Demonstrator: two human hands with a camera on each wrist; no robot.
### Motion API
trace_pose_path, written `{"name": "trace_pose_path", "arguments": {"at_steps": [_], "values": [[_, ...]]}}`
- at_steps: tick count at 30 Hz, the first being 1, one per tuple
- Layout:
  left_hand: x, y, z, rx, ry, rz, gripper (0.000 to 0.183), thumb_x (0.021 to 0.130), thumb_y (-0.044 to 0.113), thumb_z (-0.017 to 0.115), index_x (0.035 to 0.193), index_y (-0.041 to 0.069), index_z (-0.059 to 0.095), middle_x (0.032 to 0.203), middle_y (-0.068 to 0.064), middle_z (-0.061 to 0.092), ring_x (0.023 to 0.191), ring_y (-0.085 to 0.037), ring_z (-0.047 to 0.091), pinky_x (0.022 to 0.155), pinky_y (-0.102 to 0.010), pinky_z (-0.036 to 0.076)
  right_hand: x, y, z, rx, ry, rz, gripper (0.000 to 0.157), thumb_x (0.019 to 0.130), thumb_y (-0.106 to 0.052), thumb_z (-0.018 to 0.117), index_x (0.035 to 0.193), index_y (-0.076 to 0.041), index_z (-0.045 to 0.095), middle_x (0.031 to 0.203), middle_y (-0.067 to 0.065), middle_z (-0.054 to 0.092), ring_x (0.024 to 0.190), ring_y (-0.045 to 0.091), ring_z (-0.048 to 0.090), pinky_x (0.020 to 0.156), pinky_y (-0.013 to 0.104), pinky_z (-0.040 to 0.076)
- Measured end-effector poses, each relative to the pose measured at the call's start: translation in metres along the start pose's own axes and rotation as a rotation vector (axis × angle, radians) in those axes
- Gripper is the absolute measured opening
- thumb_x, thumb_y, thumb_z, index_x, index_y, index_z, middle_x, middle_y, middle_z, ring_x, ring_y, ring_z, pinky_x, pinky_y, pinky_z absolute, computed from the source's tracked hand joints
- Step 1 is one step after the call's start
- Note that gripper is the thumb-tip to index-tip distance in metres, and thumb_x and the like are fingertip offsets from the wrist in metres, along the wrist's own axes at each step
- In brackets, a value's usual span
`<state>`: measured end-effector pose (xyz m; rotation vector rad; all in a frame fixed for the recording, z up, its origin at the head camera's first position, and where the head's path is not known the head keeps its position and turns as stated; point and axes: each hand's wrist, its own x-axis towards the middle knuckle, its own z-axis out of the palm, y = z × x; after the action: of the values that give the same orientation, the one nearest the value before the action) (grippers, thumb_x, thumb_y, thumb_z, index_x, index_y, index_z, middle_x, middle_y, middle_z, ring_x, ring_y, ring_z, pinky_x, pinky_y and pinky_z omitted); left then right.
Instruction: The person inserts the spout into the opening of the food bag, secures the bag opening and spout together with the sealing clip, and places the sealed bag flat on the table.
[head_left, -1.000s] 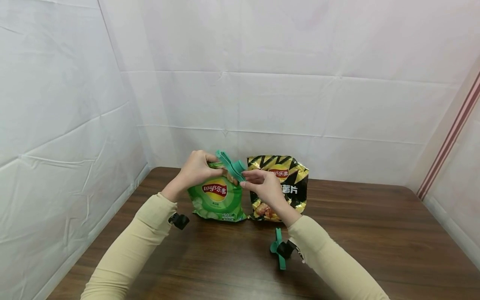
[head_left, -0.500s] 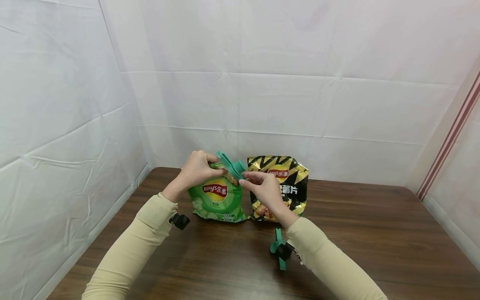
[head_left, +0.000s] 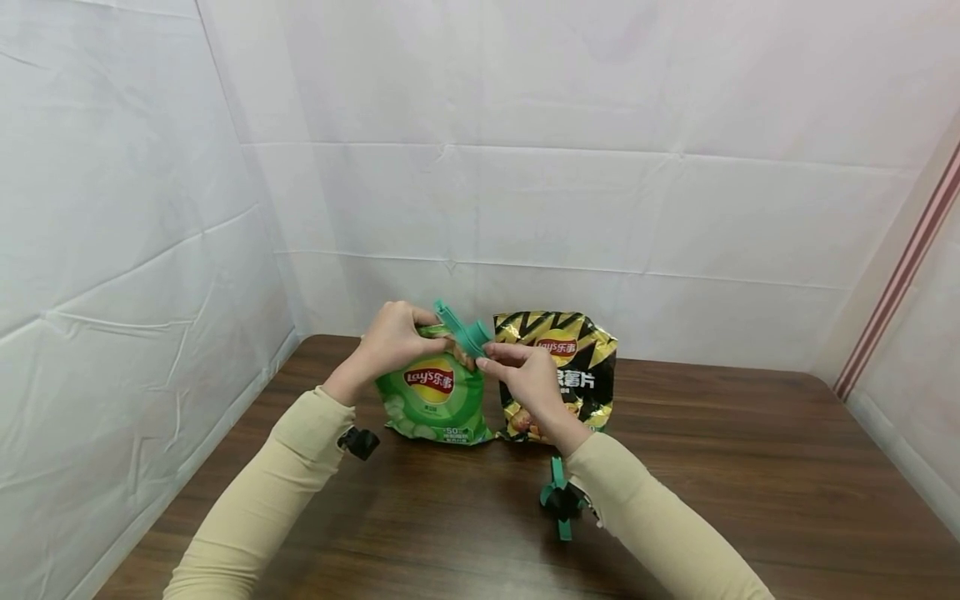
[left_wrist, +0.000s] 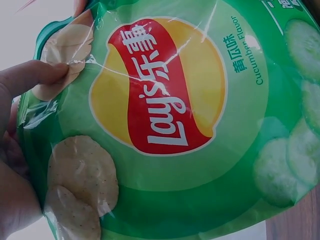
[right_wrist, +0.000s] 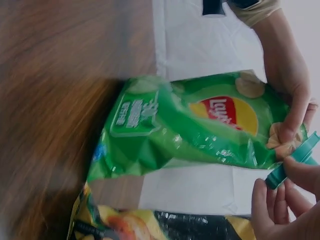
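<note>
A green bag of Lay's potato chips (head_left: 431, 412) stands upright on the table. My left hand (head_left: 388, 340) pinches its top edge, and in the left wrist view the thumb (left_wrist: 47, 73) presses the front film. My right hand (head_left: 534, 379) holds one end of a green plastic bag clip (head_left: 467, 333) between thumb and fingers. The clip slants at the bag's top right corner. In the right wrist view the clip (right_wrist: 278, 175) lies close against the bag's top edge; how much film sits inside it I cannot tell.
A black and yellow Lay's bag (head_left: 600, 354) stands right beside the green one. Another green bag clip (head_left: 557, 469) lies on the brown table (head_left: 720, 467), partly hidden behind the right wrist camera. White cloth (head_left: 570, 208) hangs behind and at the sides.
My right hand has shifted slightly left and down along the clip's lower end. The clip's tilt has altered slightly. My left hand and the green bag stay in place.
</note>
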<state>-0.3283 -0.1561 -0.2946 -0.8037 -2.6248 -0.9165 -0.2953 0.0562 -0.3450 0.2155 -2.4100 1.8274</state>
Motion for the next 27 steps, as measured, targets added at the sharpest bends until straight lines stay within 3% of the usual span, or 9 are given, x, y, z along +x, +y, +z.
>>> {"name": "trace_pose_path", "arguments": {"at_steps": [7,13,19,27], "values": [[-0.0001,0.0021,-0.0018,0.022,-0.007,0.014,0.035,0.082,0.021,0.073,0.053,0.017,0.054,0.046,0.007,0.037,0.039,-0.003,0.026,0.046,-0.022,0.025,0.002,-0.0021,-0.0041,-0.052,-0.052,-0.027,0.032,0.081,-0.03,0.076,0.109,-0.014,0.073,0.109,0.004,0.071,0.103,0.021,0.066,0.084,0.038,0.054],[-0.0004,0.0008,-0.0016,0.018,-0.003,0.018,0.02,0.081,0.02,0.074,0.063,0.017,0.068,0.051,0.006,0.056,0.039,-0.004,0.034,0.045,-0.022,0.028,0.0038,-0.0028,-0.0047,-0.029,-0.1,-0.026,0.035,0.083,-0.028,0.074,0.113,-0.011,0.071,0.114,0.008,0.069,0.101,0.022,0.066,0.082,0.037,0.055],[-0.0008,-0.0003,-0.0008,0.016,-0.011,0.02,0.02,0.082,0.021,0.073,0.063,0.017,0.068,0.049,0.006,0.054,0.039,-0.007,0.031,0.044,-0.022,0.025,0.006,-0.0066,-0.0052,-0.062,-0.114,-0.028,0.032,0.084,-0.022,0.074,0.112,-0.007,0.071,0.117,0.012,0.067,0.096,0.025,0.066,0.079,0.04,0.055],[-0.0017,0.0014,-0.0041,0.007,-0.029,0.013,0.016,0.082,0.024,0.074,0.068,0.017,0.071,0.053,0.005,0.058,0.041,-0.007,0.035,0.045,-0.023,0.028,0.0073,-0.0069,-0.003,-0.058,-0.087,0.033,0.03,0.082,-0.024,0.076,0.109,-0.011,0.073,0.118,0.007,0.066,0.111,0.025,0.06,0.087,0.04,0.052]]}}
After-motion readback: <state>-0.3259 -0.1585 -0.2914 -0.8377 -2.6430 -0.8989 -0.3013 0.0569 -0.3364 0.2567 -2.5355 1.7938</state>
